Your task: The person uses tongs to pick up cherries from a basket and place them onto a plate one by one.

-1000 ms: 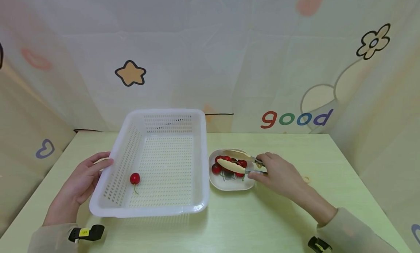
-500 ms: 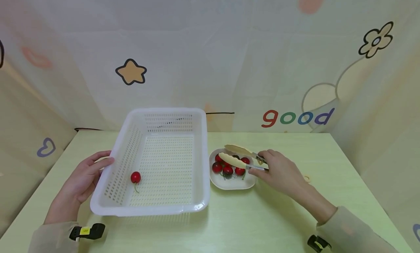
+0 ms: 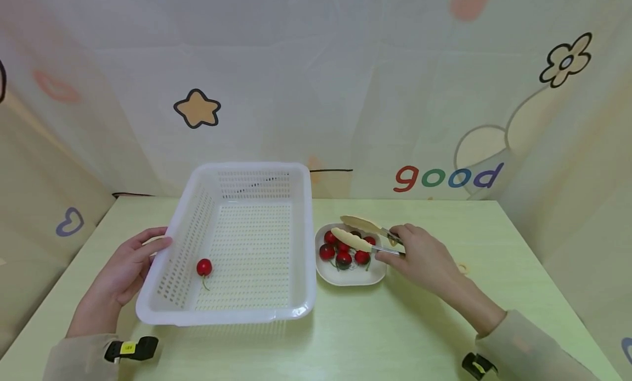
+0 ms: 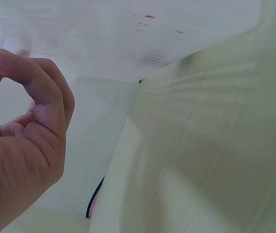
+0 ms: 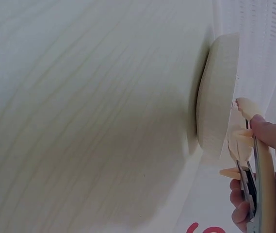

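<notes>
On the left, a white perforated plastic basket has one red cherry with a green stem inside. My left hand holds the basket's left rim; in the left wrist view its fingers are curled. To the right of the basket, a small white plate bears several dark red cherries. My right hand grips a pair of tongs with cream tips and metal arms. The tong tips stand apart above the cherries and partly cover some of them, with nothing seen between them.
All of this is on a pale wood-grain table. A printed curtain hangs behind and along both sides. Near the right hand lies a small yellowish ring-like mark on the table.
The tongs have lifted slightly off the cherries and shifted a little right and away, their tips spread wider. More cherries now show. The left hand and basket hold still.
</notes>
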Demonstrator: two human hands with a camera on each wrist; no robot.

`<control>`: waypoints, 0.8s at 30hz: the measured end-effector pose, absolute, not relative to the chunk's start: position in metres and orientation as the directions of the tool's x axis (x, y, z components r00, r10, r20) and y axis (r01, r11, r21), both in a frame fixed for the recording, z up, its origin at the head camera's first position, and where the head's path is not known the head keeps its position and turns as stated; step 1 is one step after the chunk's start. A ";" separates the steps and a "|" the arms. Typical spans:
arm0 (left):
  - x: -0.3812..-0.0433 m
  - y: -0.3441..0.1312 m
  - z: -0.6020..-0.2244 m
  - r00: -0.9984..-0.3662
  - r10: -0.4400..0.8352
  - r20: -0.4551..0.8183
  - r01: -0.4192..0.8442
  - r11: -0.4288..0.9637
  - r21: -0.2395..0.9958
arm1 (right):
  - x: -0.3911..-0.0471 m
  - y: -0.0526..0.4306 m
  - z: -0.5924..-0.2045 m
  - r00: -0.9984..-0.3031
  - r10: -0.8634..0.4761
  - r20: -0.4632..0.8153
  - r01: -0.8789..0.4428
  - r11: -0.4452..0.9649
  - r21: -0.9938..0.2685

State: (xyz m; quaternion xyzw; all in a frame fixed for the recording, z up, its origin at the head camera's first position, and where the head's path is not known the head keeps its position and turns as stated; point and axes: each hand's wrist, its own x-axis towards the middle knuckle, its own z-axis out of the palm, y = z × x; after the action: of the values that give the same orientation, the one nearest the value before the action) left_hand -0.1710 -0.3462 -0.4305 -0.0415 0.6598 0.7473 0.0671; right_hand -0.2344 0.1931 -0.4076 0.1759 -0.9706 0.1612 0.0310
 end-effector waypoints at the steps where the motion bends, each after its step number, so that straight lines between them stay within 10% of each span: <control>1: -0.171 -0.346 -0.431 -0.988 0.045 -0.150 -0.155 -0.120 0.981 | -0.234 0.193 -0.408 -0.934 -0.332 0.131 -0.356 0.883 -0.304; 24: -0.172 -0.347 -0.432 -0.986 0.046 -0.163 -0.168 -0.125 0.978 | -0.236 0.165 -0.381 -0.878 -0.401 0.261 -0.473 0.811 -0.345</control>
State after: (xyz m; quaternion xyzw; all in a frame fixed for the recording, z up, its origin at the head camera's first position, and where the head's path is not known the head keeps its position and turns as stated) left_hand -0.1720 -0.3473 -0.4325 -0.0461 0.6575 0.7486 0.0714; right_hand -0.2359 0.1655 -0.3806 0.2308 -0.9473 0.2036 0.0884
